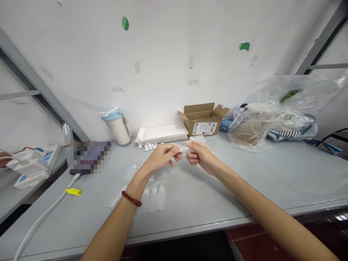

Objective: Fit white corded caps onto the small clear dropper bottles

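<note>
My left hand (163,156) and my right hand (202,155) meet above the middle of the table, fingers closed in a pinch. Between them they hold a small translucent plastic bottle (185,149), lying sideways; fingers cover most of it, and which end each hand grips I cannot tell. Beneath and beside my left forearm lie several clear squeeze bottles (152,198) with thin bent spouts. Another such bottle (131,172) rests further back. Just behind my left hand is a cluster of small white caps (150,146).
At the back stand a blue-lidded cup (116,127), a stack of flat white packs (164,133) and an open cardboard box (203,121). Plastic bags (252,127) fill the back right. A white cable (46,212) runs along the left, near a blurred dark object (89,157).
</note>
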### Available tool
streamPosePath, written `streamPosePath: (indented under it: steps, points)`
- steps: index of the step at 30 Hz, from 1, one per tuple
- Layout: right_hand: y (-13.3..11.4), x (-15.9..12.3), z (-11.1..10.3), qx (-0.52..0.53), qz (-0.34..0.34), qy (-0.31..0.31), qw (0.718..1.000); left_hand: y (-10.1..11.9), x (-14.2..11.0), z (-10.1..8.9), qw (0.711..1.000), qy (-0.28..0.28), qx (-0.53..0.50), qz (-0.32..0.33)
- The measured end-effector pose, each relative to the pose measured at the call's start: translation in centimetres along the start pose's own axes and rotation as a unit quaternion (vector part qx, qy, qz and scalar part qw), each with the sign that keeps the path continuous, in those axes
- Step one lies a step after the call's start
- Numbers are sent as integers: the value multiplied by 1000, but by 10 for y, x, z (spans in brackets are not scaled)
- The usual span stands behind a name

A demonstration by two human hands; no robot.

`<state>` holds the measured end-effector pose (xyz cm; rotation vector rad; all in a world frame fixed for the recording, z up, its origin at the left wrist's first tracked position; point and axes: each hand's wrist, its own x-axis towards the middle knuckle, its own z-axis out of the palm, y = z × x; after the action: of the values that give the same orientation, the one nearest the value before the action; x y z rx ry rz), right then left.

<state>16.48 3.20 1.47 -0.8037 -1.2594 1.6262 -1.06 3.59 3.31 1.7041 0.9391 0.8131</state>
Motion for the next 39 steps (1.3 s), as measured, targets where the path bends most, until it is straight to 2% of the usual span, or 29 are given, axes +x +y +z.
streamPosePath:
  steps: [3,7,10,12,15,18,20,22,24,27,30,34,39]
  points:
    - [0,0,1,-43,-23,9,999,0,-1,-2,999,-4,-26,-29]
    - [3,2,0,-155,-120,69,978,-4,2,-3,996,37,-52,-65]
    - [7,3,-1,-186,-159,104,964,-6,4,-2,997,48,-57,-31]
    - [10,3,-2,-161,-152,123,967,-7,5,0,998,53,-22,6]
    - [14,5,-3,-72,-82,123,986,-8,5,3,992,79,85,52]
    - [17,7,-3,-13,-30,121,992,-9,4,6,976,103,168,88]
    - [15,7,-3,-22,-34,126,991,-9,4,8,971,109,186,101]
    - [10,8,-6,-66,-65,142,986,-10,5,6,970,115,188,103]
    - [4,9,-13,-127,-122,187,966,-12,6,1,969,118,195,95]
    - [-4,12,-33,-195,-205,291,914,-16,8,-13,965,127,222,60]
    - [-7,16,-56,-203,-207,354,889,-19,8,-28,958,162,237,26]
    - [-4,22,-74,-306,-200,352,862,-21,7,-40,945,217,243,4]
    - [1,31,-79,-485,-222,285,797,-27,8,-52,921,251,296,-25]
